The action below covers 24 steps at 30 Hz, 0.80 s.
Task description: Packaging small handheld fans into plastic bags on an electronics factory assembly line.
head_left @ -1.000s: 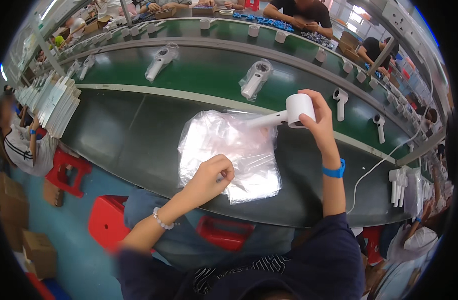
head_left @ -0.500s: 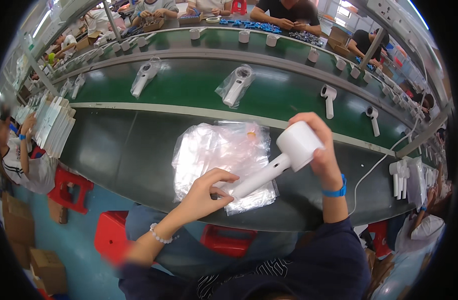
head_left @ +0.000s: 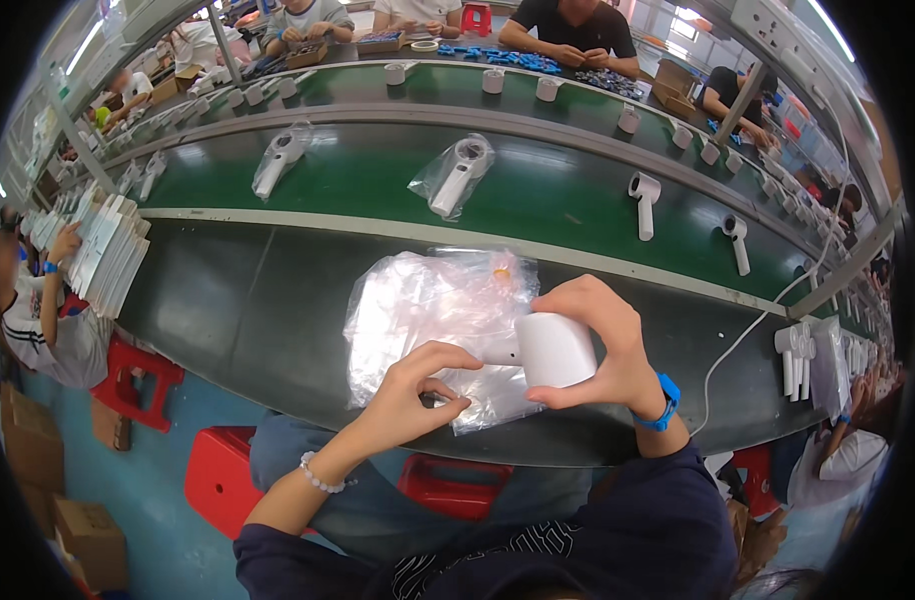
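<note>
My right hand grips the drum-shaped head of a white hair-dryer-shaped device, thumb below and fingers over the top. Its handle points left toward my left hand and looks foreshortened; the handle's far end is hidden. My left hand is curled at the near edge of a stack of clear plastic bags, thumb and fingers closed around thin film. The device's handle lies over or within this film; I cannot tell which.
Beyond the bench edge, a green conveyor belt carries similar devices, including a bagged one. A white cable crosses the bench at right. White sheets are stacked at left. Red stools stand below. Co-workers sit around.
My right hand has brought the device left and lower, turning its handle toward my left hand. My left hand stays nearly in place. The devices on the near belt have shifted slightly left.
</note>
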{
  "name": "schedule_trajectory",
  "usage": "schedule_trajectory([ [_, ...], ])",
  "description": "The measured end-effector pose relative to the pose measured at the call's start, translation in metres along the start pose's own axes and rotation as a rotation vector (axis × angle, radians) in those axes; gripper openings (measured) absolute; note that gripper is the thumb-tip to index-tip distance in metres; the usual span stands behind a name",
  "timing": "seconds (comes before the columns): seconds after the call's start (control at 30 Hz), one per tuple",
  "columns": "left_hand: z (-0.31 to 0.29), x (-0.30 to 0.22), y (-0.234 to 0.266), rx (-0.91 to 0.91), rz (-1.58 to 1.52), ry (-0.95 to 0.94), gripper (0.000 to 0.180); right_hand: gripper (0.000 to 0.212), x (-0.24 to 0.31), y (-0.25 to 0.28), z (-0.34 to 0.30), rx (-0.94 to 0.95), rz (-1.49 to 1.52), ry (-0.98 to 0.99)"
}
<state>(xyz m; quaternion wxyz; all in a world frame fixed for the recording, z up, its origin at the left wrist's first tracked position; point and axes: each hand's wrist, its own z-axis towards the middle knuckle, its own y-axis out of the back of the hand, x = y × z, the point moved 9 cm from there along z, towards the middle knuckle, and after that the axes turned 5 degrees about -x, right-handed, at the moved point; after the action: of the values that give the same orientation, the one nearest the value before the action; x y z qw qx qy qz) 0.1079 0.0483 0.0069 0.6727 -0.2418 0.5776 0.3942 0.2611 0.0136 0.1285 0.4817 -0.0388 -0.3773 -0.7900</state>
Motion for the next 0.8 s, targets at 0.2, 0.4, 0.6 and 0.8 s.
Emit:
schedule_trajectory([
  [0.2,-0.003,-0.004,0.01,-0.182,0.627,-0.318,0.024,0.06,0.008,-0.008,-0.001,0.05,-0.122,0.053],
  [0.4,-0.004,-0.007,0.015,-0.327,0.628,-0.152,0.013,0.058,0.009,-0.016,-0.003,0.086,-0.144,0.061],
  [0.6,-0.004,-0.005,0.016,-0.374,0.737,-0.123,0.01,0.06,0.016,-0.026,-0.007,0.104,-0.072,0.048],
  [0.8,-0.001,0.011,0.008,-0.244,0.494,-0.108,0.023,0.061,0.013,-0.02,-0.009,0.041,-0.086,0.038],
])
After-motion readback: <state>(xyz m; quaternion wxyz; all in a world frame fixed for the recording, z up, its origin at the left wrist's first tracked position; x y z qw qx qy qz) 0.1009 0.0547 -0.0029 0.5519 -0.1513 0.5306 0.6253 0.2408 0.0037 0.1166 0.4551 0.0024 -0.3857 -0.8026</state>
